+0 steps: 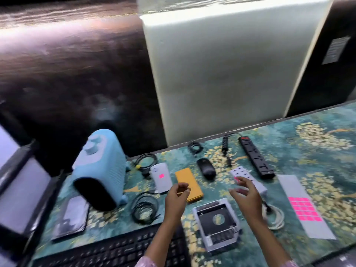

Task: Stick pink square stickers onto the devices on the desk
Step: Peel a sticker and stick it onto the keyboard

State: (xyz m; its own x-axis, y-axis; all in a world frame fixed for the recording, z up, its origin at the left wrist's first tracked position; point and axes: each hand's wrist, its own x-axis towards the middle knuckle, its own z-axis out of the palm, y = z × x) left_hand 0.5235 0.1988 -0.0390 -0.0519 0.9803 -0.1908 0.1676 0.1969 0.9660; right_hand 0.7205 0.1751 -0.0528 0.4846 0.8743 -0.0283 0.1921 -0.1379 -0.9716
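Single head-worn wide-angle view, looking forward and down — close over the teal-and-gold patterned desk mat (317, 151), both hands low in frame, tall white box (221, 74) and dark wall behind, edges blurred.

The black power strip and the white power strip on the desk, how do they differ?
The black power strip is long and narrow; the white power strip is broader, with sockets in two rows. The black one lies uncovered, nearer the wall; the white one sits closer, partly hidden behind the right hand. The white one seems to carry a pink sticker; none shows on the black. Both lie flat at a similar slant.
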